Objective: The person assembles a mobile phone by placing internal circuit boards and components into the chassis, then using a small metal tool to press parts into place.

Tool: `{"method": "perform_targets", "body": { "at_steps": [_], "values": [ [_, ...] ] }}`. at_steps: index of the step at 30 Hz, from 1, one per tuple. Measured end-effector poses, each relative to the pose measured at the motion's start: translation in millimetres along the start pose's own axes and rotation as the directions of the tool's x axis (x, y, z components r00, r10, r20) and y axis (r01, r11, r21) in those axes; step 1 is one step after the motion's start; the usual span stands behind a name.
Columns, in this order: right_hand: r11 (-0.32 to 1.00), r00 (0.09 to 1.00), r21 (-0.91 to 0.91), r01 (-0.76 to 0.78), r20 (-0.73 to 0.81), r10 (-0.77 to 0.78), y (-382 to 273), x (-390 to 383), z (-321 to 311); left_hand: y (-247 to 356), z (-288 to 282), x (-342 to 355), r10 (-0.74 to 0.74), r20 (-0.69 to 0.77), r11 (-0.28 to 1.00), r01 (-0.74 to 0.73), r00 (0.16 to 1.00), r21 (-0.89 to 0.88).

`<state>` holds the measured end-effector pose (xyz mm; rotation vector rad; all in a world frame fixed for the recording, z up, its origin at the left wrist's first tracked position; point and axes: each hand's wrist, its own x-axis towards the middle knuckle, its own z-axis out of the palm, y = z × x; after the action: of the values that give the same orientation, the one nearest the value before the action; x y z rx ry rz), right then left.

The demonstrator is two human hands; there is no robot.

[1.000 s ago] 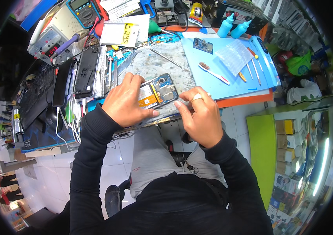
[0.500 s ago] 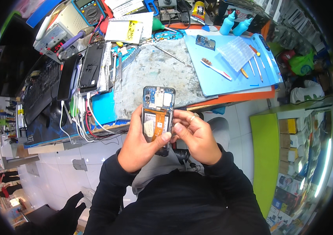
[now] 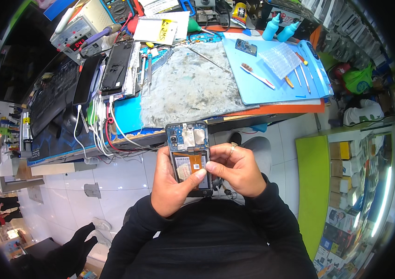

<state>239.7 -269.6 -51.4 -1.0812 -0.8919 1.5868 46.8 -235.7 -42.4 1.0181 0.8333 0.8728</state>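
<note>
The left hand (image 3: pixel 172 186) wraps around the left edge of one opened phone (image 3: pixel 189 156), and its thumb lies across the lower part of the exposed inside. The right hand (image 3: pixel 234 169) holds the right edge with curled fingers, and its fingertips (image 3: pixel 206 168) press on the battery area beside the left thumb. One ring sits on a right finger. The phone is held in the air, near the body and just in front of the near edge of the workbench (image 3: pixel 192 88). Its long axis runs from near to far, and the camera end points far. On the blue mat (image 3: pixel 272 88) at the far right lie one toothbrush (image 3: pixel 258 76) and two blue bottles (image 3: pixel 278 27). At the far left lie two dark phones (image 3: pixel 116 65) side by side
</note>
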Motion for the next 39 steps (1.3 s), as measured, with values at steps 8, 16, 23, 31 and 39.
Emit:
{"method": "perform_targets", "body": {
  "at_steps": [8,16,23,31,39],
  "values": [
    [0.958,0.954,-0.259,0.123,-0.236,-0.187,0.8,-4.7,18.2,-10.3,8.8,-11.8,0.035,-0.077,0.999,-0.034,0.996,0.025],
    [0.926,0.923,-0.354,0.134,-0.296,-0.247,2.6,-6.2,25.6,-16.5,5.9,-14.6,0.083,-0.074,0.988,-0.073,0.994,0.133],
    [0.991,0.965,-0.048,0.122,-0.226,-0.13,3.6,-8.1,17.9,-8.2,1.9,-12.4,0.027,-0.028,0.999,-0.026,0.999,0.033],
    [0.991,0.958,-0.079,0.11,-0.257,-0.127,-0.9,-8.7,15.1,-9.9,4.4,-14.1,0.016,-0.004,1.0,-0.016,1.0,0.02],
    [0.53,0.713,-0.711,0.462,-0.058,-0.699,10.2,-4.5,15.1,-19.7,5.0,-14.6,0.095,-0.01,0.99,-0.093,0.995,0.108]
  ]
}}
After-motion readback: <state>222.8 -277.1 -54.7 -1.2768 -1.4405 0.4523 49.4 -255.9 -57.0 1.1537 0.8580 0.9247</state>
